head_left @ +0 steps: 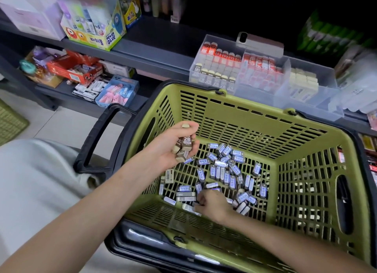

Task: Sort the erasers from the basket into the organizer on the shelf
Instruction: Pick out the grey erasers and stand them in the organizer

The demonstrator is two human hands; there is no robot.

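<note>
Erasers [224,170] are scattered over the basket [255,109] floor, centre to near edge. Several brown 2B erasers [186,144] are gripped in the left hand [163,153] by the basket's left edge. Right hand [214,204] is placed in the pile at the near edge, fingers curled; grip cannot be told. Organizer [216,68] is set on the shelf [159,54] edge behind.

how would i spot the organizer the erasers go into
Find the green basket; the dark shelf runs just behind its far rim. The organizer stands there, a clear plastic box with rows of red and brown erasers, unlike the cardboard glue box further left.
</note>
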